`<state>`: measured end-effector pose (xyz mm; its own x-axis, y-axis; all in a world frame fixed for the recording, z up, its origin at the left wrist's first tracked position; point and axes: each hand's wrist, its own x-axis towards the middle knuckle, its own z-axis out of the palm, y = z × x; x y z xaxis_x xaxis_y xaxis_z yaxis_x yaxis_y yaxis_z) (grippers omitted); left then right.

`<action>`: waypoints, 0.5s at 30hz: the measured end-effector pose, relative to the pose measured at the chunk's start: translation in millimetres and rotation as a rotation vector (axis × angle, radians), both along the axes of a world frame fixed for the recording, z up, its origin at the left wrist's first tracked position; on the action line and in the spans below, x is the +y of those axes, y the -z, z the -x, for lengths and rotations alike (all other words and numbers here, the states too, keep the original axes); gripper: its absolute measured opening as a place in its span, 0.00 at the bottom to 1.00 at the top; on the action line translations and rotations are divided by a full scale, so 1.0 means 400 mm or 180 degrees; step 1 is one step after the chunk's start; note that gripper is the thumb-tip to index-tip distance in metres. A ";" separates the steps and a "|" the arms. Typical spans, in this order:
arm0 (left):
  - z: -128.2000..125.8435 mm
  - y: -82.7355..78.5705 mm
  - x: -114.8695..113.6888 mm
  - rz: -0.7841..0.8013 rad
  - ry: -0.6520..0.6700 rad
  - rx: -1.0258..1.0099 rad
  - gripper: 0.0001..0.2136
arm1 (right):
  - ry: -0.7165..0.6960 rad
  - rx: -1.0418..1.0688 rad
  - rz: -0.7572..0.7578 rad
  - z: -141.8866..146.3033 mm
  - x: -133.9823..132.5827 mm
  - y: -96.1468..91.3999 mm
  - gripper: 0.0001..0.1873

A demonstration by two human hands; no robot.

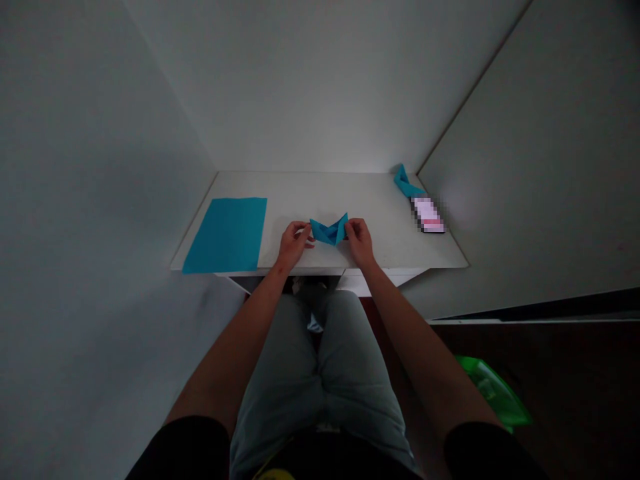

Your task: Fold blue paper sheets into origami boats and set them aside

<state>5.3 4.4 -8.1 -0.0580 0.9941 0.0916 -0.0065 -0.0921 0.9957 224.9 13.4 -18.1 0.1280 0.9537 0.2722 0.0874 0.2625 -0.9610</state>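
Observation:
A folded blue paper boat point(329, 232) is held between my two hands over the middle of the white desk. My left hand point(295, 241) pinches its left tip between thumb and forefinger, the other fingers curling below. On the opposite side, my right hand point(359, 239) grips the right end near the raised point. The boat's middle sags between two upturned ends. Parts of the fingertips behind the paper are hidden.
A flat blue paper sheet point(230, 233) lies at the desk's left, slightly over its front edge. Another blue paper boat point(406, 183) stands at the back right beside a phone point(428, 215). Walls enclose the white desk point(320, 183). Something green point(493, 390) lies low on the right.

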 end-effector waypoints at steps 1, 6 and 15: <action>-0.001 0.002 -0.003 -0.0048 0.0082 0.0074 0.29 | -0.0011 -0.0003 0.0010 0.000 -0.001 0.000 0.28; -0.005 0.002 -0.023 -0.0348 0.0664 0.0518 0.45 | -0.0087 -0.0057 0.0061 -0.002 -0.007 -0.004 0.26; -0.011 -0.003 -0.041 -0.0369 0.0817 0.0764 0.43 | -0.0102 0.0143 0.0127 0.000 -0.007 -0.002 0.27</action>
<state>9.6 -11.8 -7.1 0.2286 0.9557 0.1852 0.1884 -0.2301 0.9548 225.0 10.5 -17.2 0.1085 0.9675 0.2286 0.0362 0.2260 -0.9735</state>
